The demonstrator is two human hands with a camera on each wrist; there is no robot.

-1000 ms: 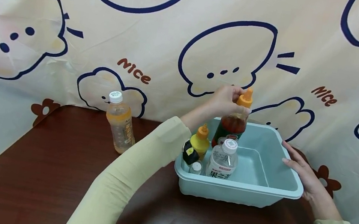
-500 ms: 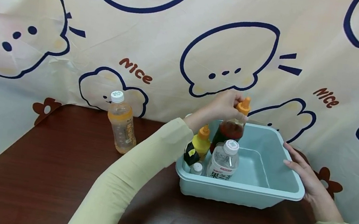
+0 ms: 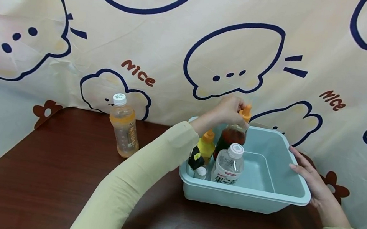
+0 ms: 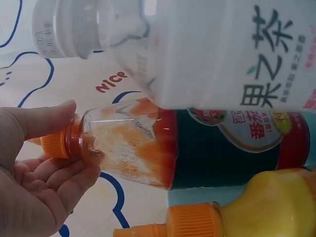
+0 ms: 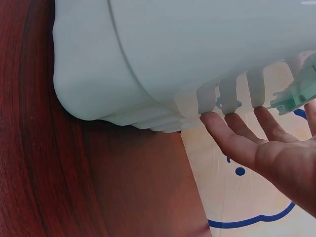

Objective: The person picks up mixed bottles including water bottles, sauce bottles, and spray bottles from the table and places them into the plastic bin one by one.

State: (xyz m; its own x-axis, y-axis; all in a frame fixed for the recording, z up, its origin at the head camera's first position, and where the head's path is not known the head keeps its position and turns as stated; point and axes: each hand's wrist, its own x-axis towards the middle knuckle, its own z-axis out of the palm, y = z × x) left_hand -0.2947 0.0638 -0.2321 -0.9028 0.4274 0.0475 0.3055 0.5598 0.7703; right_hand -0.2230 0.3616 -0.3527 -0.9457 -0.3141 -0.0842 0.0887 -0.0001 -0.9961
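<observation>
One hand, the left hand (image 3: 228, 111), pinched the red sauce bottle (image 3: 232, 137) near its orange cap (image 4: 56, 143), with the thumb on one side and the fingers on the other. The sauce bottle was in the left part of a light blue tub (image 3: 245, 199), and its top leaned to the right. Its low end was hidden, so I could not tell if it touched the tub's floor. Red sauce was smeared inside the see-through top, and below that was a dark green label (image 4: 202, 153).

The right hand (image 3: 312, 181) held the tub's right side, with its thumb at the rim and its fingers on the outside wall.

Close to the sauce bottle, also in the tub, were a yellow bottle (image 3: 205, 147), a clear bottle (image 3: 227, 169) with a white lid, and a small white cap (image 3: 201, 171) near the front left corner. The tub sat on a shiny brown table (image 3: 40, 167). Well to the left of it, a peach-coloured bottle (image 3: 124, 132) with a white lid stood on the table. Behind everything hung a pale cloth (image 3: 165, 42) with blue cartoon shapes and the word "Nice".
</observation>
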